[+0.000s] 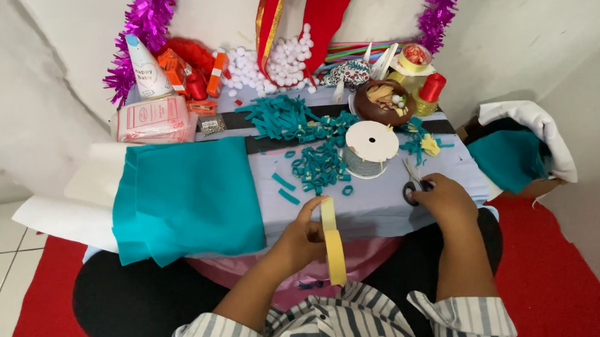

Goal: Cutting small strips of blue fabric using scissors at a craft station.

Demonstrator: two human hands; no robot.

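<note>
At the table's near edge, left hand (303, 239) pinches an upright yellow tape strip (332, 243); right hand (445, 200) closes around scissors (412, 188). Brown bowl (383, 102) holds wooden pieces.

A small bench (379, 209) with a pale lilac cover carries a folded teal felt sheet (187, 196) at its left, overlapping white paper (73, 203). Mid-bench lie teal felt strips (290, 117) and loops (317, 167), a spool of grey thread (368, 150), a brown bowl (383, 102), white pompoms (273, 66) and what seem to be scissors (412, 182), partly hidden.
</note>
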